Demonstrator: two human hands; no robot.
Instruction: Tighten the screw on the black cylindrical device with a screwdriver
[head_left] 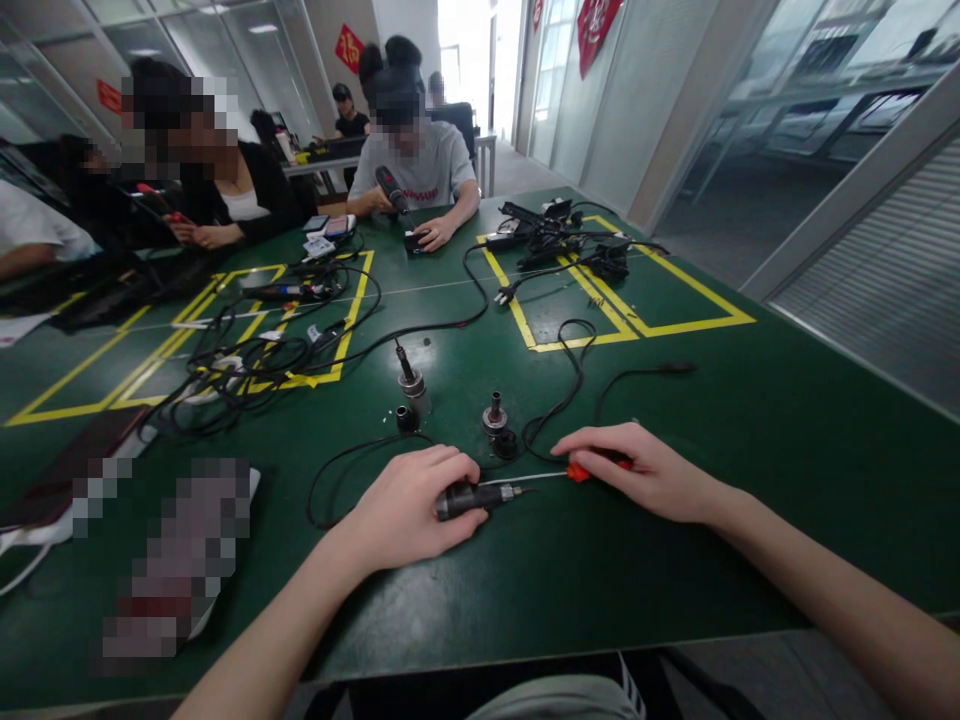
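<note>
My left hand (420, 505) is wrapped around a dark cylindrical electric screwdriver (480, 496), which lies sideways with its thin tip pointing right. My right hand (637, 465) grips a screwdriver with a red handle (579, 471); its long pale shaft (529, 478) points left, just behind the tool in my left hand. Behind my hands a metal cylinder with a narrow spindle (411, 378) stands upright, with a small black ring (406, 418) beside it. A shorter metal part (494, 415) stands near another black round piece (505, 444).
Tangled black cables (225, 360) spread over the left of the green table (570, 610). Black adapters and cords (540, 235) are piled at the back right by yellow tape. A blurred-out flat object (180, 560) lies front left. Across the table a person holds a drill (391, 188).
</note>
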